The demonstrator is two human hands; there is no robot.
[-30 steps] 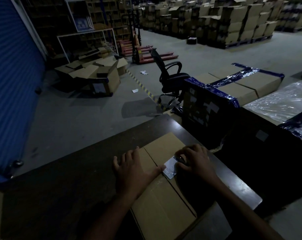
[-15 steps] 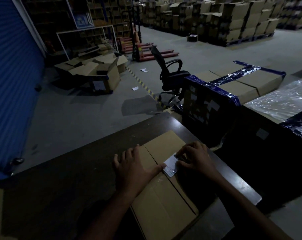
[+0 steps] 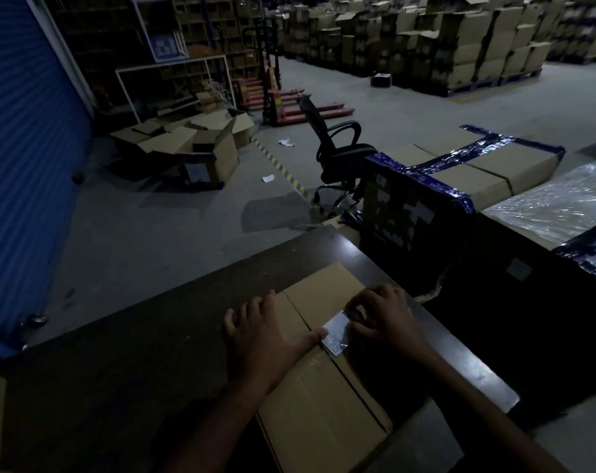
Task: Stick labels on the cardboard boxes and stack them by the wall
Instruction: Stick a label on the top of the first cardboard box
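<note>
A flat brown cardboard box [image 3: 323, 404] lies on a dark table [image 3: 119, 363], its centre seam running away from me. A small white label [image 3: 337, 332] sits on the box top across the seam. My left hand [image 3: 259, 336] rests flat on the left flap, thumb tip touching the label's left edge. My right hand [image 3: 382, 315] presses its fingertips on the label's right side, covering part of it.
Large boxes bound with blue tape [image 3: 460, 172] stand right of the table, one wrapped in clear film [image 3: 556, 206]. A black office chair [image 3: 337, 155] and open cartons [image 3: 194, 145] sit on the floor ahead. A blue roller door [image 3: 23, 165] is at left; pallet jack [image 3: 289, 104] and stacked boxes behind.
My right fingers have shifted slightly along the label while pressing it. My left hand stays flat on the box. The box has not moved.
</note>
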